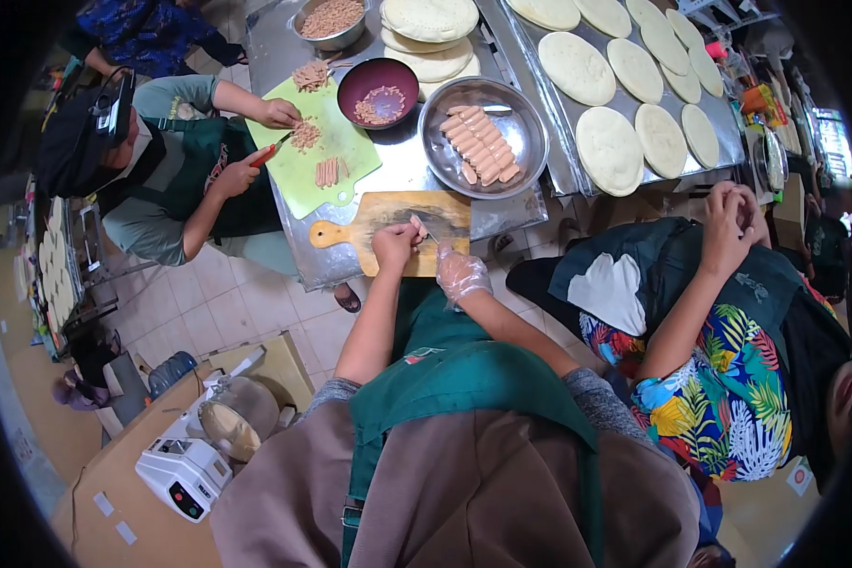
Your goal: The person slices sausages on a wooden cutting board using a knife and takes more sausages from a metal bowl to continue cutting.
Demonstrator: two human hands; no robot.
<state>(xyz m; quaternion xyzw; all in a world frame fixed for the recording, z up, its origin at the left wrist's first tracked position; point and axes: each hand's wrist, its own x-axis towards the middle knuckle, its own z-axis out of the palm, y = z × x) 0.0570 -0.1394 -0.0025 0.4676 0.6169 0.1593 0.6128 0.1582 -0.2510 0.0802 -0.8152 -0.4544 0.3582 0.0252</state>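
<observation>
A metal table (402, 172) spreads out beneath a wooden board (379, 206), the board lying at the table's near edge. Left of the wooden board, a co-worker (175, 185) in a dark apron leans over a green board (298, 196) holding cut sausage. Well beyond the wooden board to the right, a metal tray (560, 128) carries flat dough rounds (609, 151). Just beyond and to its right sits a metal bowl (532, 118) of peeled sausages (483, 144); a dark red bowl (374, 76) with chopped bits stands farther back. Over the wooden board, the bare left hand (395, 246) pinches a piece of sausage (418, 225) between its fingertips. Close beside it, the right hand (462, 275) wears a clear glove, fingers curled; what they grip cannot be told.
</observation>
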